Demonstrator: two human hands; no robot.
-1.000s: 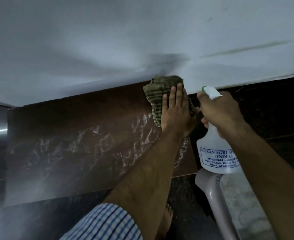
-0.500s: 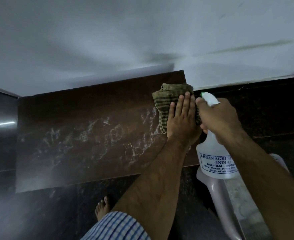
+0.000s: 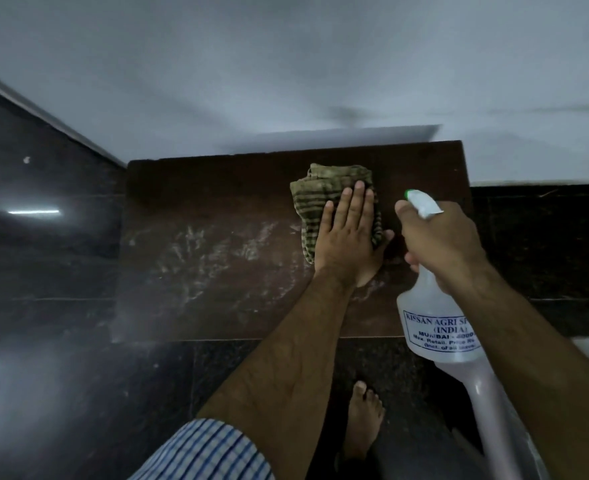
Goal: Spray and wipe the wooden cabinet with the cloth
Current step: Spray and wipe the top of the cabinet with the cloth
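- The left hand lies flat, fingers spread, pressing the striped cloth onto the far part of the wooden cabinet top; the palm hides much of the cloth.
- The right hand has its grip closed around the neck of the spray bottle, just right of the cloth; its trigger is covered.
- The bottle label is partly cut off by the forearm.
- Whitish streaks on the cabinet are blurred.
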